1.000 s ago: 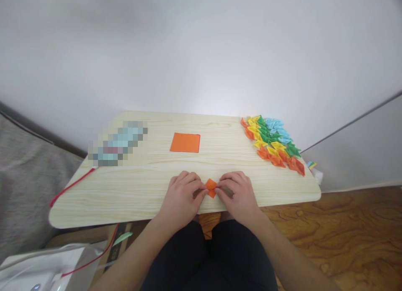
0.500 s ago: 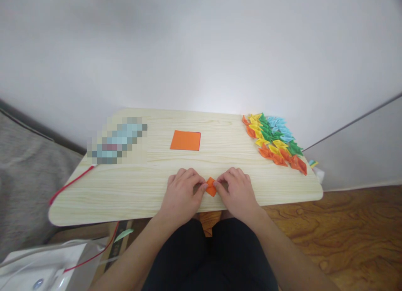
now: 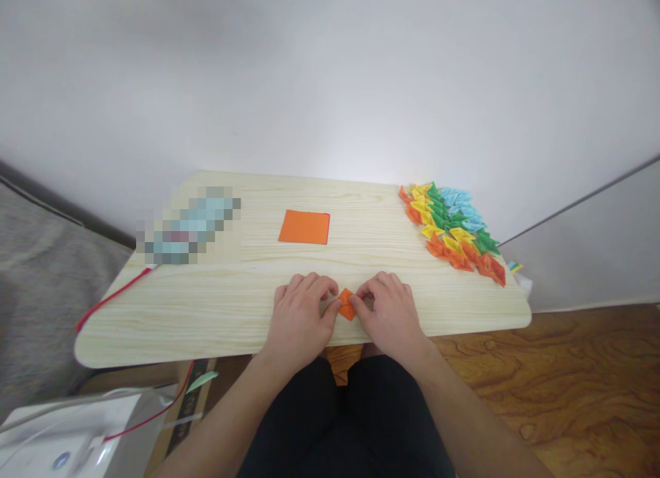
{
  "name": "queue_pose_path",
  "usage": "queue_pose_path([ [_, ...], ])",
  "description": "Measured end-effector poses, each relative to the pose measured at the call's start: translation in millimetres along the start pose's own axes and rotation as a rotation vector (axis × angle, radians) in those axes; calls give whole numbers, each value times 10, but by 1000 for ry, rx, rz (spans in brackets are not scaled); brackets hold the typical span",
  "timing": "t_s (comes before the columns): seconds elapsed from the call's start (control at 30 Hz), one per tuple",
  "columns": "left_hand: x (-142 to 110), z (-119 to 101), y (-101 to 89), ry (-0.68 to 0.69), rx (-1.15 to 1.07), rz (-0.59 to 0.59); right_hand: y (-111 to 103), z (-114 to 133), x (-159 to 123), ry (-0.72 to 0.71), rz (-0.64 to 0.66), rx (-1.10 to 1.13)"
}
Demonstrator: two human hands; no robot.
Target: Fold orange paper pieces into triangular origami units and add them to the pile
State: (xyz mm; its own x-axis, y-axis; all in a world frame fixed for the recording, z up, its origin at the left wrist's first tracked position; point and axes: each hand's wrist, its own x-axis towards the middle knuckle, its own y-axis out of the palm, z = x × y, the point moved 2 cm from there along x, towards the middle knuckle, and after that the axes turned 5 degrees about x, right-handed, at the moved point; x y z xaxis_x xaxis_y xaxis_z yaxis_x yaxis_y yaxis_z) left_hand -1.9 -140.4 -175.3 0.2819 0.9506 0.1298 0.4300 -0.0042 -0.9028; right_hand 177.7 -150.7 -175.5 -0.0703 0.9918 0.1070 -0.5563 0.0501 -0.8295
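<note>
A small folded piece of orange paper (image 3: 347,306), diamond-shaped with creases on its face, lies near the front edge of the table. At its left corner the thumb of my left hand (image 3: 300,314) presses on it, the index finger curled just above. The thumb of my right hand (image 3: 390,311) rests against the right corner, with the index finger bent close behind. Both hands are curled, and their other fingertips are partly hidden. Beyond my left hand is an orange stack of square paper (image 3: 304,227) with a reddish edge showing.
Several folded paper pieces (image 3: 451,220) in orange, yellow, green and blue sit at the table's (image 3: 247,306) right end. A blurred-out pale blue object (image 3: 199,223) with a red cable (image 3: 116,297) lies at the left. A white wall (image 3: 330,86) stands behind.
The view has shifted slightly. My left index finger appears a little higher off the folded paper; both thumbs stay at its corners.
</note>
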Motion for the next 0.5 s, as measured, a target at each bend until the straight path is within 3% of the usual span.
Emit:
queue_pose_path([
  [0.5,21,69,-19,67,-10,49,-42,-94,-66,-48,-32,126],
])
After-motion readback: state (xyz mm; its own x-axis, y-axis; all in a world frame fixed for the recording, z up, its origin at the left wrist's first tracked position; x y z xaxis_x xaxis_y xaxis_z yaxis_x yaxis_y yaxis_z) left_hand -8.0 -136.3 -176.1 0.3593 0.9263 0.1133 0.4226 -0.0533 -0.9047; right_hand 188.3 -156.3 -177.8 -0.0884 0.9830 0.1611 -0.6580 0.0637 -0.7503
